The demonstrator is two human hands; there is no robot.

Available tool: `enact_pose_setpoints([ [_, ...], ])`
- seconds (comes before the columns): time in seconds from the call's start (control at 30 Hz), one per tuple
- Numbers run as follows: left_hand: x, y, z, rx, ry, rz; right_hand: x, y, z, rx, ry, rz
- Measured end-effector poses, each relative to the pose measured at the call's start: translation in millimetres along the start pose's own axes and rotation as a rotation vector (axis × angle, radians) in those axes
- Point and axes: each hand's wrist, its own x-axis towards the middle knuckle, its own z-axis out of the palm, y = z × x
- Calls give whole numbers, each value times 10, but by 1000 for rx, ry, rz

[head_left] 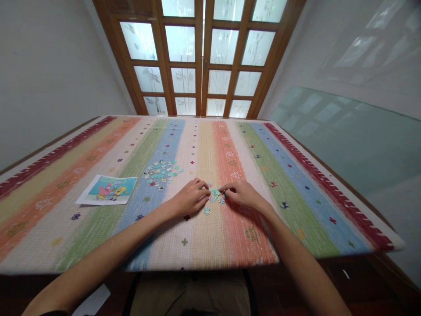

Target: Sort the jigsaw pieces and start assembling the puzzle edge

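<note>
Near the centre of the frame, the left hand (191, 196) and the right hand (242, 193) meet at a small cluster of puzzle pieces (216, 195), the fingertips of both at its edges. Fingers on each hand are bent, but whether either one pinches a piece or only touches it cannot be told: the left fingers hide the cluster's left side, the right fingers its right edge. The pieces show teal with touches of pink, too small for their joins to be made out.

Just below the cluster lies a single loose piece (207, 211). Left of centre, a larger pile of pieces (160, 172) spreads over a blue stripe, its prints hard to read. Farther left, a printed picture (112, 191) shows cartoon figures on a teal ground, its left edge tilted up toward white margin.

All rest on a striped tablecloth (184, 228), cut off at the left edge of the frame. Both forearms run out of the bottom; the lap (190, 296) is partly hidden under the table edge, and a pale sheet (94, 302) at lower left is half covered by the left arm. Frosted panes blur whatever stands behind the wooden doors (204, 66) at the top.
</note>
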Motion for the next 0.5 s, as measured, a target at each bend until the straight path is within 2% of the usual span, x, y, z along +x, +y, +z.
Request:
enact_pose_setpoints([
  [0.37,302,61,98,26,-1,-53,5,-7,-50,-52,22,58],
  [0.5,327,37,130,-9,23,-49,4,-4,-55,-41,52,65],
])
